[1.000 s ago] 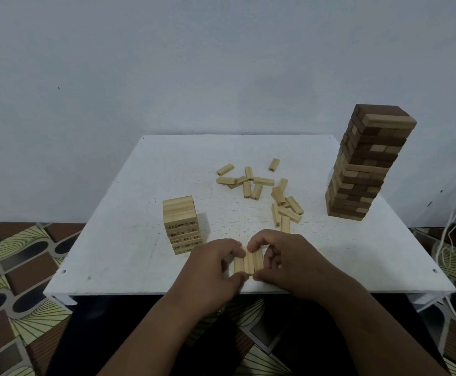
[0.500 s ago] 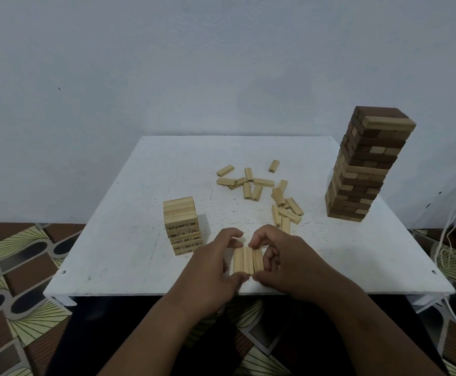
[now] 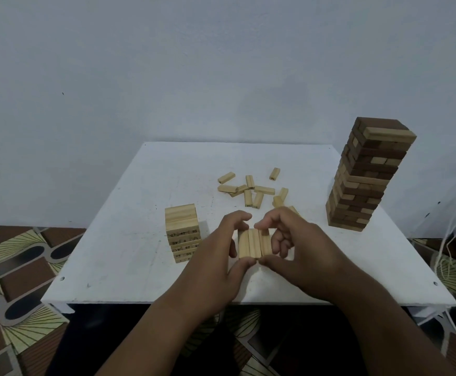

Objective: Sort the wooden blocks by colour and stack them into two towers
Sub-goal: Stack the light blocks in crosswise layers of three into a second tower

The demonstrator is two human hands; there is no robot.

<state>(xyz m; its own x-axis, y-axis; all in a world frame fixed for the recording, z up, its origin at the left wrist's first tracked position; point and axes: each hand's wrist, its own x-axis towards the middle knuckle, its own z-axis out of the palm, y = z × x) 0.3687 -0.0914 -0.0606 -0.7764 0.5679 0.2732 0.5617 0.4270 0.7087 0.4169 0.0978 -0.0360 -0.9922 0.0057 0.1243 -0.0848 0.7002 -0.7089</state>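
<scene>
Both hands are on a row of three light blocks (image 3: 254, 243), laid side by side. My left hand (image 3: 216, 256) pinches the row from its left side, thumb at the near ends and fingers curled over the far ends. My right hand (image 3: 300, 248) does the same from the right. Whether the row is lifted or resting on the white table (image 3: 118, 256) I cannot tell; it sits near the table's front edge, just right of the short light tower (image 3: 182, 232).

Progress, as I judge it:
- Light tower: started, only a few layers high, all light wood, numbers printed on the block ends. The row in my hands looks like its next layer.
- Loose light blocks (image 3: 251, 189): about a dozen scattered at mid-table, some partly hidden behind my right hand. All are unstacked.
- Tall mixed tower (image 3: 365, 176): stands at the right rear of the table, dark and light blocks interleaved, one light block lying across its top. It is not yet sorted apart.
- Dark tower: none in view.

Estimate: early stage. Most of the sorting is still locked in the tall tower, and its light blocks must come out before either colour can be finished.
</scene>
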